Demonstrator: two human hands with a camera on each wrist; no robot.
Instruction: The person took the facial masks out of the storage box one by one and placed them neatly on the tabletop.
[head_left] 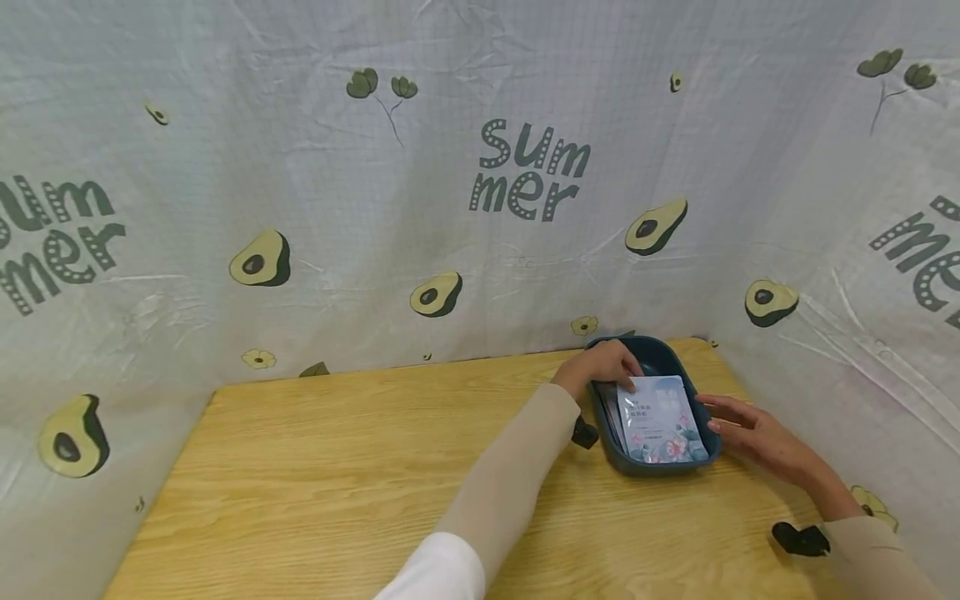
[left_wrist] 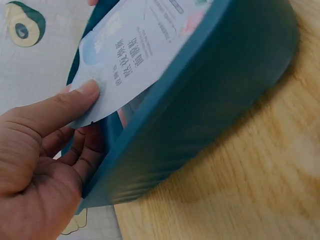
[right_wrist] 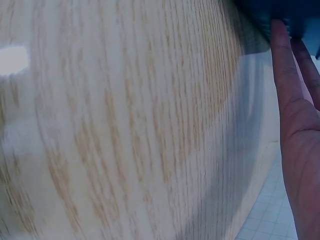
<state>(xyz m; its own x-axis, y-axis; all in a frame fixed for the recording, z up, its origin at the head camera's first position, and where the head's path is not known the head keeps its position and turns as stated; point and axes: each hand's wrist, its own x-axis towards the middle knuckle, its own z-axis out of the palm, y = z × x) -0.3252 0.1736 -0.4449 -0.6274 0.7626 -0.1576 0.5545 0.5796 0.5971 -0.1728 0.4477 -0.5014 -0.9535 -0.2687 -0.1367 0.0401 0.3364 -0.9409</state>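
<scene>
A dark blue plastic basket [head_left: 651, 468] stands at the back right of the table. My left hand [head_left: 602, 363] reaches over its left rim and pinches a corner of a pale sheet mask packet [head_left: 658, 417] printed with pink flowers. In the left wrist view, the left thumb lies on top of the packet [left_wrist: 132, 55], with curled fingers beneath it inside the basket [left_wrist: 175, 120]. Other packets [head_left: 611, 417] show partly under its left edge. My right hand [head_left: 768, 437] touches the outside of the basket's right wall with extended fingers, as the right wrist view [right_wrist: 300, 125] also shows.
The light wooden table [head_left: 322, 475] spreads left and forward of the basket. A white curtain [head_left: 525, 275] with avocado and "summer" prints hangs along the back and both sides, close behind the basket. Black straps [head_left: 801, 540] sit at the wrists.
</scene>
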